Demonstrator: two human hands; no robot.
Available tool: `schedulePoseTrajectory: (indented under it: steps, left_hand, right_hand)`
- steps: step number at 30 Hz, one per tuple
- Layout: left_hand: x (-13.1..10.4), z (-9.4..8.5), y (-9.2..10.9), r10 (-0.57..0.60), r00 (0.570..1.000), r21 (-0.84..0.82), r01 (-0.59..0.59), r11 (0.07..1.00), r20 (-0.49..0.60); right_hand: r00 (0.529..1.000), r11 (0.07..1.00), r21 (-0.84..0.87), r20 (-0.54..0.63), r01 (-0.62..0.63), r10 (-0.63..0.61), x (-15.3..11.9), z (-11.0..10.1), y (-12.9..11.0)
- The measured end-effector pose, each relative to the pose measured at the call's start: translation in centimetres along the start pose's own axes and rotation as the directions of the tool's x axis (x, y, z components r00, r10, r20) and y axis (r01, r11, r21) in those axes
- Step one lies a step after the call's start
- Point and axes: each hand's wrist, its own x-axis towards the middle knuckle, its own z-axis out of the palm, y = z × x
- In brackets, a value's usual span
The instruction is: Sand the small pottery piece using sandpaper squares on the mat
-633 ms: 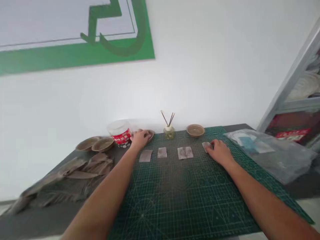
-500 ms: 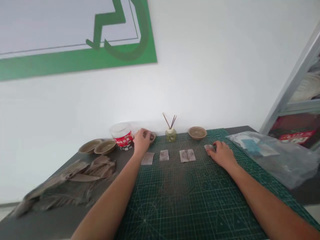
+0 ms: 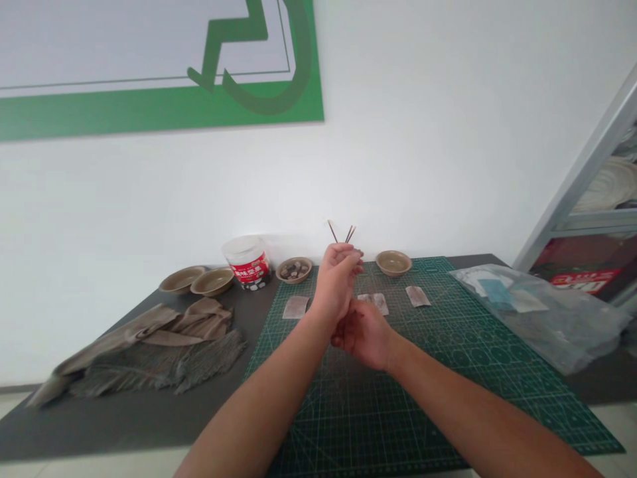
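My left hand (image 3: 337, 279) is raised over the middle of the cutting mat, in front of the reed diffuser. Its fingers are pinched together, with a small brownish bit at the tips too small to name. Just below, my right hand (image 3: 365, 335) overlaps the left wrist with curled fingers; what it grips, if anything, is hidden. Behind my left hand, a small bowl (image 3: 294, 279) contains dark and pale pieces. Thin pale squares lie on the mat: a left square (image 3: 295, 307), a part-covered middle square (image 3: 381, 303) and a right square (image 3: 417, 297).
The green cutting mat (image 3: 448, 372) covers much of the dark table. Along the wall stand a brown bowl (image 3: 393, 263), a red-labelled plastic tub (image 3: 249, 265) and two bowls (image 3: 213, 281). A fringed brown cloth (image 3: 164, 345) lies left, a clear plastic bag (image 3: 542, 315) right.
My left hand has left the bowl of pieces and moved right to the middle. My right hand has let go of the right square and moved left, under the left hand.
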Motion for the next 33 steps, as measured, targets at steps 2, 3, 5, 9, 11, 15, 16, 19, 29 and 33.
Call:
schedulePoseTrajectory:
  steps: [2, 3, 5, 9, 11, 15, 16, 19, 29, 33]
  left_hand:
    - [0.3, -0.6, -0.4, -0.026, 1.0, -0.002, 0.026, 1.0, 0.01]
    - [0.4, -0.9, -0.6, -0.033, 0.999, 0.008, 0.033, 0.999, 0.022]
    - [0.5, -1.1, -1.1, -0.039, 0.999, 0.033, 0.038, 0.999, 0.033]
    - [0.4, -1.4, -1.4, 0.003, 0.999, 0.145, -0.008, 0.989, 0.038]
    - [-0.1, -2.1, -0.8, 0.035, 0.998, 0.233, -0.046, 0.971, 0.05]
    - [-1.3, -5.0, 0.4, 0.037, 0.997, 0.392, -0.063, 0.918, 0.072]
    - [-1.5, -5.9, 0.4, 0.029, 0.997, 0.421, -0.055, 0.905, 0.068]
    - [-1.9, -8.1, -0.3, 0.002, 0.999, 0.479, -0.026, 0.878, 0.05]
    - [-1.9, -8.2, -2.8, -0.07, 0.983, 0.582, -0.044, 0.812, 0.171]
    - [-2.5, -8.0, -3.1, -0.058, 0.981, 0.624, -0.07, 0.778, 0.183]
  right_hand:
    - [0.999, 0.999, -0.004, 0.023, -0.047, 0.048, 0.0, -0.3, 0.0]
    - [0.998, 0.998, -0.016, 0.027, -0.057, 0.058, -0.1, -0.3, 0.0]
    - [0.998, 0.998, -0.037, 0.025, -0.056, 0.057, -0.4, 0.0, 0.1]
    - [0.999, 0.978, -0.204, -0.013, -0.041, 0.04, -2.0, 0.4, 0.1]
    - [0.997, 0.941, -0.339, -0.077, -0.009, -0.019, -3.4, -0.7, -0.8]
    - [0.924, 0.746, -0.666, -0.278, 0.012, -0.262, -5.6, -7.0, -4.9]
    - [0.883, 0.67, -0.742, -0.332, -0.028, -0.331, -5.9, -9.1, -6.1]
    - [0.756, 0.458, -0.864, -0.439, -0.208, -0.485, -6.0, -14.6, -8.5]
    - [0.751, 0.104, -0.888, -0.436, -0.448, -0.496, -1.0, -19.0, -8.7]
    - [0.774, 0.141, -0.901, -0.425, -0.41, -0.47, 0.3, -19.0, -9.3]
